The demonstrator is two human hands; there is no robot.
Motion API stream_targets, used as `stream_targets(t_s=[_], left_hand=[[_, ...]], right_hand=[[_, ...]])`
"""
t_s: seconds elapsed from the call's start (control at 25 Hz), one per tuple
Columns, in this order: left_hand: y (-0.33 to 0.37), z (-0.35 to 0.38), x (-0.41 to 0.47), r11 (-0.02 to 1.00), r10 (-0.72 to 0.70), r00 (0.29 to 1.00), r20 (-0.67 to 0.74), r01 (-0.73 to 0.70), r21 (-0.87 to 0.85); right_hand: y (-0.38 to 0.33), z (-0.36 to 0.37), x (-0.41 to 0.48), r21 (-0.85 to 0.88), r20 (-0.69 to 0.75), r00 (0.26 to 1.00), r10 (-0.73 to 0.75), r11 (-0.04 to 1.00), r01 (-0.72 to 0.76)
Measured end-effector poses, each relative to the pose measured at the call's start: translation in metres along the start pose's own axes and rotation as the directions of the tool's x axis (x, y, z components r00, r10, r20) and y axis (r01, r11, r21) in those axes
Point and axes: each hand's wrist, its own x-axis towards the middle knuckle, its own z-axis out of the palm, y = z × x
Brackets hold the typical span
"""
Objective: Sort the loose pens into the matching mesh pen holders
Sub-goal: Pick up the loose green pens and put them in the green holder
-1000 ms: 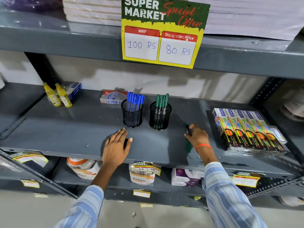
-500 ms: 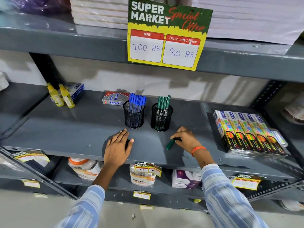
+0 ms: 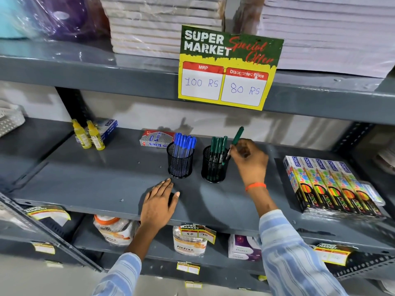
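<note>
On the grey shelf (image 3: 85,184), right hand (image 3: 249,159) gripping green pen (image 3: 237,136), its tip hidden, left hand (image 3: 159,205) flat, open.

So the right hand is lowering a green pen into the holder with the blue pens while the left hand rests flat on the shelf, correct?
Not quite. The head view shows the right hand holding the green pen at the holder of green pens, not the blue-pen holder. The left hand does rest flat on the shelf.

Two mesh holders (image 3: 180,160) (image 3: 214,164) are standing side by side on the shelf (image 3: 96,180), just beyond the left hand (image 3: 158,207) and left of the right hand (image 3: 249,158). Boxes (image 3: 329,184) are lying right of the right hand; bottles (image 3: 88,134) are standing far left.
</note>
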Motion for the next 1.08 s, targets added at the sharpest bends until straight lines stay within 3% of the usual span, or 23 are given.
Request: stream_targets(t_s=[0.16,0.36,0.76,1.08], left_hand=[[0.001,-0.001,-0.001,1.000,0.003,1.000,-0.002,-0.003,-0.007],[0.001,-0.001,-0.001,1.000,0.005,1.000,-0.004,-0.005,-0.017],[-0.001,0.004,0.000,1.000,0.013,0.999,-0.051,-0.015,-0.025],[0.000,0.003,0.006,0.997,-0.035,0.998,-0.056,0.031,-0.064]], right_hand=[[0.001,0.012,0.019,-0.154,-0.037,0.990,0.133,0.979,-0.137],[0.013,0.029,0.021,-0.358,0.151,0.938,0.312,0.902,-0.243],[0.035,0.031,0.007,-0.193,0.118,0.943,0.310,0.939,-0.284],[0.045,0.045,-0.023,-0.077,0.071,0.968,0.241,0.969,-0.235]])
